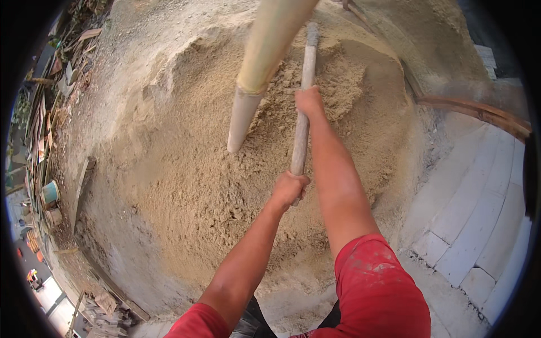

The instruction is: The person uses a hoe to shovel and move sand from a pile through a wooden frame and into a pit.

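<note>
My left hand (289, 187) is closed round the near end of a long-handled tool (300, 143) with a pale wooden shaft. Farther up the same shaft, my right hand (309, 100) is wrapped round it. The shaft points away from me over a large heap of tan sand (186, 180). Its far end is grey, with loose, clumpy sand around it; no blade can be made out, so I cannot tell the tool's exact kind. A thick bamboo pole (248, 101) slants down from the top, left of the shaft, hiding part of the heap.
Concrete blocks (470, 242) form a pale surface at the right, with a wooden beam (479, 112) beyond them. A plank (83, 188) lies left of the heap. Scrap wood and a blue bucket (50, 192) line the left edge.
</note>
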### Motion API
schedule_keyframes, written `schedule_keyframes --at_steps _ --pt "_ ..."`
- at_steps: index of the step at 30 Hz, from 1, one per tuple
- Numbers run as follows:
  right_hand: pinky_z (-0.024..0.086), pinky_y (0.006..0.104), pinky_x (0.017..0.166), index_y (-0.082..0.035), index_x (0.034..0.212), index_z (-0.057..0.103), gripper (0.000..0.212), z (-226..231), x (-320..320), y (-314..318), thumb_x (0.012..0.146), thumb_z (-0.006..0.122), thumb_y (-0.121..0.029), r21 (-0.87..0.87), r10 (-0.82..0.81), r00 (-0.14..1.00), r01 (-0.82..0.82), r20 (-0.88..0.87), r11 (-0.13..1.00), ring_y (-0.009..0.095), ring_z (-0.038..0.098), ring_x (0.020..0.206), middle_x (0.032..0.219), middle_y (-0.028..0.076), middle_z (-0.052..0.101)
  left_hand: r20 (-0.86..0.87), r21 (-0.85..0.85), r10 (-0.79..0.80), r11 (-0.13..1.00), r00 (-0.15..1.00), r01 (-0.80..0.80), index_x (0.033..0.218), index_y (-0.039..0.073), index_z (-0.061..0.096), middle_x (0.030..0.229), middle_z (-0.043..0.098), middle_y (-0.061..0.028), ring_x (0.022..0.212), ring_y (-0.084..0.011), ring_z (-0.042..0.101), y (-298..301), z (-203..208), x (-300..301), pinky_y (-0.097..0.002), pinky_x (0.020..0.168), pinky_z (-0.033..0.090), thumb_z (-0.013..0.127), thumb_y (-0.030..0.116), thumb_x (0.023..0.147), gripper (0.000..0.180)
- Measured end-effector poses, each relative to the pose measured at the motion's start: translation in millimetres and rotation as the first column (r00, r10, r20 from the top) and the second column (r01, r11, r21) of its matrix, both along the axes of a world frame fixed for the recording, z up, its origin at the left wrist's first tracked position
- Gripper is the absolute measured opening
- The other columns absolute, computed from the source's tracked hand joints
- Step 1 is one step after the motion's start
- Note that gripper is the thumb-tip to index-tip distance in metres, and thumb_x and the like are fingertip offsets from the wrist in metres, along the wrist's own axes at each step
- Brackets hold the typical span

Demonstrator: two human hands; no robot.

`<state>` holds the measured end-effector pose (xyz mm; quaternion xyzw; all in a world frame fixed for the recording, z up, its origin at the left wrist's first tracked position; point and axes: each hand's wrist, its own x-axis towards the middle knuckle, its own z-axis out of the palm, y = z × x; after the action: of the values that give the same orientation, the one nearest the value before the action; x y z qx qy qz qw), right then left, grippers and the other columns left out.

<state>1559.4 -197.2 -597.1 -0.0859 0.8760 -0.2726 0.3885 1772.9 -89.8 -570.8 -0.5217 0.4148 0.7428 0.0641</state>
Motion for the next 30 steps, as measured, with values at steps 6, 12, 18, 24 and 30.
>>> schedule_keyframes --at_steps 6,12,18,24,30 --pt "0.058 0.0358 0.062 0.012 0.136 0.03 0.06 1 72 50 0.094 0.058 -0.019 -0.228 -0.187 0.982 0.177 -0.026 0.957 0.025 0.068 0.072 0.103 0.024 0.063 0.051 -0.092 -0.258 0.961 0.965 0.261 0.111 0.001 0.059 0.078 0.067 -0.0159 0.065 -0.0276 0.067 7 21 101 -0.0401 0.062 0.052 0.067 0.02 0.074 0.042" --pt "0.054 0.036 0.054 0.004 0.12 0.04 0.037 74 237 106 0.095 0.061 -0.013 -0.334 -0.41 0.884 0.465 0.225 0.82 0.02 0.062 0.064 0.087 0.013 0.058 0.251 -0.287 -0.473 0.797 0.844 0.532 0.123 0.006 0.059 0.105 0.069 -0.0247 0.101 -0.0398 0.066 10 89 283 -0.0471 0.09 0.051 0.068 0.029 0.076 0.053" --pt "0.052 0.0349 0.052 -0.007 0.096 0.051 0.018 70 302 144 0.093 0.066 -0.017 -0.278 -0.625 0.504 0.86 0.596 0.428 0.018 0.057 0.057 0.073 0.005 0.056 0.4 -0.191 -0.637 0.645 0.658 0.74 0.115 0.008 0.061 0.097 0.07 -0.0247 0.094 -0.0431 0.068 3 167 477 -0.0521 0.083 0.053 0.066 0.027 0.077 0.042" --pt "0.052 0.037 0.058 -0.009 0.081 0.054 0.017 34 500 217 0.092 0.064 -0.017 0.142 -0.66 0.257 0.861 0.706 0.488 0.021 0.056 0.058 0.068 0.005 0.053 0.631 -0.018 -0.66 0.513 0.407 0.858 0.107 0.01 0.063 0.088 0.071 -0.0227 0.083 -0.0418 0.07 64 186 660 -0.0506 0.078 0.056 0.071 0.03 0.074 0.04" --pt "0.054 0.0366 0.063 -0.005 0.084 0.061 0.014 109 568 247 0.085 0.072 -0.013 0.183 -0.568 0.303 0.744 0.766 0.643 0.021 0.064 0.066 0.077 0.008 0.064 0.601 0.038 -0.603 0.676 0.524 0.736 0.11 0.005 0.068 0.09 0.071 -0.0249 0.09 -0.0371 0.071 129 221 755 -0.0436 0.08 0.055 0.072 0.027 0.075 0.041"
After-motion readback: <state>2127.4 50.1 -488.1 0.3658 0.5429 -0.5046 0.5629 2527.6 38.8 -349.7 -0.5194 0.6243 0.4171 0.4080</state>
